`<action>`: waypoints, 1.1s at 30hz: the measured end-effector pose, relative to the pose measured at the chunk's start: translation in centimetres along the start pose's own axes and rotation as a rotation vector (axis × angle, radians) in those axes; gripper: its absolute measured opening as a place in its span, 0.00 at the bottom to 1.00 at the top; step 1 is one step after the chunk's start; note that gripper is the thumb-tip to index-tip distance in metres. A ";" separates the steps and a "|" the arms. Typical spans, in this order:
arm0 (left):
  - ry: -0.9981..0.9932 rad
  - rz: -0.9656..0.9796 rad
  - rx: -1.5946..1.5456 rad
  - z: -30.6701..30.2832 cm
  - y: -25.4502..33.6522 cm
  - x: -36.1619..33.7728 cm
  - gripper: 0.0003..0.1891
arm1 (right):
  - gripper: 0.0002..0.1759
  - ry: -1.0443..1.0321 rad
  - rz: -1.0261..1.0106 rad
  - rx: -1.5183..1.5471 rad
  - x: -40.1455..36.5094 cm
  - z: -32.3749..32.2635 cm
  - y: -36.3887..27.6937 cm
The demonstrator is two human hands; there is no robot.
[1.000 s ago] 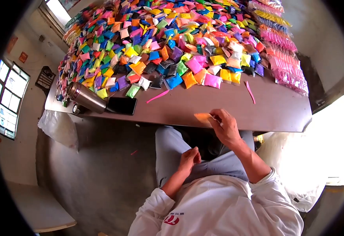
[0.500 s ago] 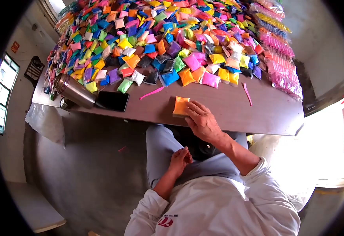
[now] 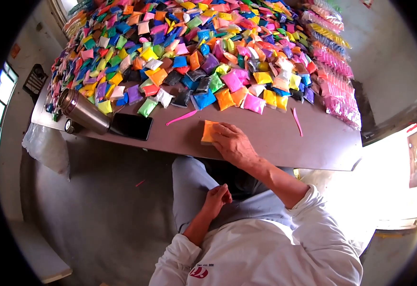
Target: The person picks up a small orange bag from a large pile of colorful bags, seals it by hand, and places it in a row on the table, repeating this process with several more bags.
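Observation:
At the table's near edge, my right hand (image 3: 233,144) is closed over the right side of an orange packet (image 3: 208,130), its fingers across the top and the thumb on the near side. The packet has a pale lower edge and lies on the brown tabletop; its right part is hidden under the fingers. My left hand (image 3: 216,200) hangs over my lap, below the table edge, with its fingers curled in and nothing showing in them. Ahead of the orange packet are a pink plastic strip (image 3: 181,117) on the left and a second pink strip (image 3: 297,122) on the right.
A big heap of small coloured packets (image 3: 180,61) covers the far part of the table (image 3: 275,148). Clear bags of pink pieces (image 3: 337,97) are stacked along its right side. On the left lie a steel flask (image 3: 85,112) and a black phone (image 3: 131,126).
The view has shifted slightly. My right hand has moved a little further over the orange packet, covering more of it. My left hand stays curled over my lap.

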State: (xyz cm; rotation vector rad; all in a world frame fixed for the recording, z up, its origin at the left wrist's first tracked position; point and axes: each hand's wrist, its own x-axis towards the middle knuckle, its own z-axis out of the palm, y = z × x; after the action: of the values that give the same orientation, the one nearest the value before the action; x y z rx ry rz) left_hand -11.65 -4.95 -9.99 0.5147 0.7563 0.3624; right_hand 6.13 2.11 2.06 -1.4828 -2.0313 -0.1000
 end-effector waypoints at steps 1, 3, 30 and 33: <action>-0.008 -0.001 0.003 0.1 0.0 0.0 0.15 | 0.11 0.002 0.003 -0.008 0.3 0.3 0.1; -0.001 -0.008 0.014 0.2 0.2 -0.1 0.15 | 0.10 0.015 0.018 0.017 1.1 1.0 0.1; -0.042 -0.030 -0.004 -0.6 -0.2 0.5 0.14 | 0.09 0.343 0.229 -0.198 1.3 -0.6 4.6; -0.036 -0.035 -0.009 -0.3 -0.2 0.6 0.14 | 0.09 0.308 0.281 -0.234 -0.3 -2.1 6.6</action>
State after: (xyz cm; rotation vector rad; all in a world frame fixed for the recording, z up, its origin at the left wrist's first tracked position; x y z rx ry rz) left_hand -11.44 -4.71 -10.63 0.4982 0.7274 0.3233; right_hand 12.91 3.48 1.68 -1.7604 -1.5935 -0.4354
